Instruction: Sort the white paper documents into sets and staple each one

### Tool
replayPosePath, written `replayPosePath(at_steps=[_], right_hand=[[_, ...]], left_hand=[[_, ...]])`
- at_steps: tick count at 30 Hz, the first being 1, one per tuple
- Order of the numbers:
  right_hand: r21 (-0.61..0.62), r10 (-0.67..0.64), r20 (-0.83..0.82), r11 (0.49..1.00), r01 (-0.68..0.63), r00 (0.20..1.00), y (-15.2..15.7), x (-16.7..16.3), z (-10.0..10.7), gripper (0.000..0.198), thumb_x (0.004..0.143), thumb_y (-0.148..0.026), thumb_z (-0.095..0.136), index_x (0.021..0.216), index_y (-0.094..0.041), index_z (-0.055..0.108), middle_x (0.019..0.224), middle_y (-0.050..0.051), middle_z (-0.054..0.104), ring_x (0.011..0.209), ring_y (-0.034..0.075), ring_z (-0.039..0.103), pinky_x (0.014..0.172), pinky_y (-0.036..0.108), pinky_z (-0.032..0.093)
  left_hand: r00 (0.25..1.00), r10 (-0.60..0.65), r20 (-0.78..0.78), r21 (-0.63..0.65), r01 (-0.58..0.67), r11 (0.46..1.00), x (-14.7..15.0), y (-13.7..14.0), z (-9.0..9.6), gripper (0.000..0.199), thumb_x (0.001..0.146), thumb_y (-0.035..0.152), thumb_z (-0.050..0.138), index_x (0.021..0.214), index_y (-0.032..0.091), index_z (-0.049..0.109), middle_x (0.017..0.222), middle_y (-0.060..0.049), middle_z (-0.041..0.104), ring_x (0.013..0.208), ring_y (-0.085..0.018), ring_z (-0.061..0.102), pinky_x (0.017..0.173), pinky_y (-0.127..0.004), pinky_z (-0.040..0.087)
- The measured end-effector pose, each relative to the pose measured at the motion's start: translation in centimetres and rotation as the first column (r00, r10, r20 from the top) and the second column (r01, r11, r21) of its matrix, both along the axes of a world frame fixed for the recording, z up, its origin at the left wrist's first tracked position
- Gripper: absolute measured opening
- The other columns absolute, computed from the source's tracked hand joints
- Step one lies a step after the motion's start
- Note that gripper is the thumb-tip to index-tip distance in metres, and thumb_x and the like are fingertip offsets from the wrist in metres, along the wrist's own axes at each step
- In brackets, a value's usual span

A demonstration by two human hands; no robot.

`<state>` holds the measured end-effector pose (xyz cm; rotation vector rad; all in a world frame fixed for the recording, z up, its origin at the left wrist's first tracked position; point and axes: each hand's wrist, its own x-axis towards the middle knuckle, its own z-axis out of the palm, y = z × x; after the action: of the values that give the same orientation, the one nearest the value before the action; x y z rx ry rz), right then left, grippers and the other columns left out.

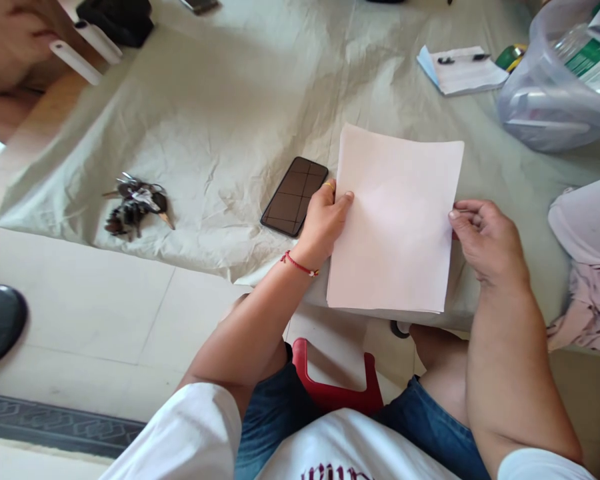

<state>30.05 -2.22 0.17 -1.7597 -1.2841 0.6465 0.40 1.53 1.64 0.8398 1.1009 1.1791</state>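
Observation:
A stack of blank white paper (393,227) is held upright in portrait direction near the table's front edge. My left hand (327,217) is closed on its left side, thumb on top and fingers mostly hidden behind. On the opposite side, my right hand (485,237) pinches the right edge between thumb and curled fingers. A dark smartphone (295,195) with a reflecting screen lies just left of my left hand, on the cloth. Further left rests a bunch of keys (137,207).
A crumpled greenish cloth (240,127) covers the table. At the back right stand a translucent plastic basket (517,110) with items in it and a notepad (463,73) with a pen on it. Another person's arm (15,47) is at the upper left. Below is a red stool (330,393).

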Motion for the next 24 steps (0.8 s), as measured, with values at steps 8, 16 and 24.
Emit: replayPosePath(at_steps=[8, 16, 24], right_hand=[[-0.15, 0.065, -0.411, 0.979, -0.137, 0.909, -1.0, -1.6, 1.7, 0.064, 0.066, -0.07, 0.107, 0.108, -0.031, 0.079, 0.088, 0.0, 0.082, 0.081, 0.024, 0.079, 0.079, 0.041, 0.069], [-0.074, 0.138, -0.589, 0.972, -0.224, 0.796, -1.4, -2.8, 2.8, 0.056, 0.071, -0.061, 0.106, 0.114, -0.032, 0.085, 0.118, 0.005, 0.089, 0.116, 0.033, 0.085, 0.114, 0.058, 0.07], [0.289, 0.168, -0.332, 0.955, -0.069, 0.928, -0.6, -3.5, 1.1, 0.04, 0.088, -0.054, 0.096, 0.122, -0.036, 0.087, 0.134, 0.001, 0.086, 0.136, 0.03, 0.078, 0.133, 0.056, 0.056]], left_hand=[[0.996, 0.017, 0.087, 0.076, -0.024, 0.997, 0.0, 0.6, -0.7, 0.019, 0.092, 0.027, 0.077, 0.092, 0.024, 0.059, 0.086, 0.002, 0.07, 0.072, -0.014, 0.065, 0.073, -0.028, 0.059], [0.992, -0.015, 0.127, 0.228, -0.014, 0.974, -0.3, 1.4, -1.6, 0.037, 0.093, 0.054, 0.086, 0.105, 0.027, 0.065, 0.109, -0.004, 0.08, 0.104, -0.025, 0.079, 0.093, -0.038, 0.065], [0.978, -0.187, 0.088, 0.271, 0.157, 0.95, -0.7, 0.9, -1.1, 0.069, 0.083, 0.062, 0.099, 0.132, 0.027, 0.066, 0.141, -0.009, 0.082, 0.136, -0.036, 0.078, 0.113, -0.051, 0.066]])
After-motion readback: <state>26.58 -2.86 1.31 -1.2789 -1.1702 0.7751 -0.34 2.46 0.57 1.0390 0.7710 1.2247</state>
